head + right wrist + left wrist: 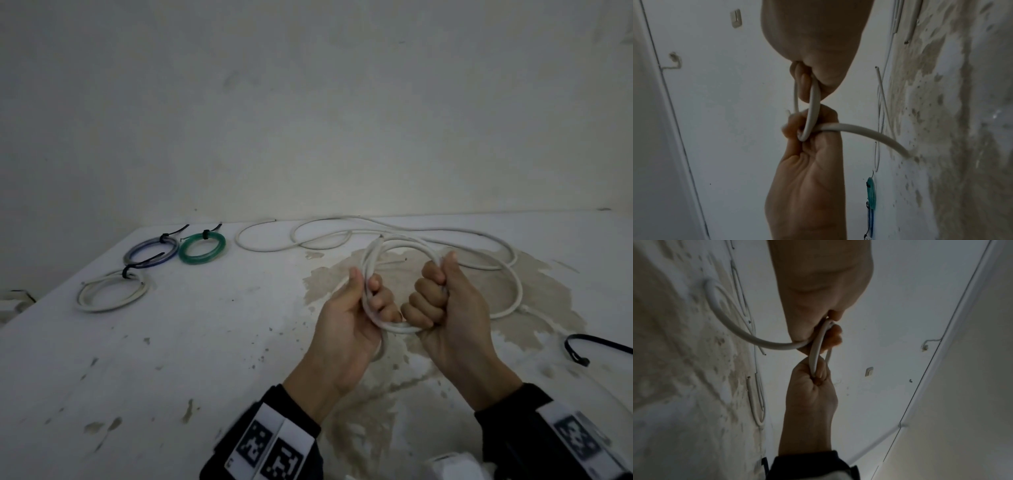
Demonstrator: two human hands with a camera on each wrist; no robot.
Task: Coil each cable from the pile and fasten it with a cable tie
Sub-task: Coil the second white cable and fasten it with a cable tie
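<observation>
White table [171, 359] with stained patch, loose white cable [411, 228] snaking across its far side, its coiled end [397, 246] raised above the table, left hand [346, 318] and right hand [448, 308] curled tight round opposite sides, black cable tie [582, 346] lying right.

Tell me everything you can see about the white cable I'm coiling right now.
The white cable is thick, round and smooth, apparently plastic-sheathed. A few loops are gathered into an upright ring above the table. The left hand grips the ring's left side, the right hand its right. A cut end sticks up at the top. The uncoiled tail runs right and down onto the table.
</observation>
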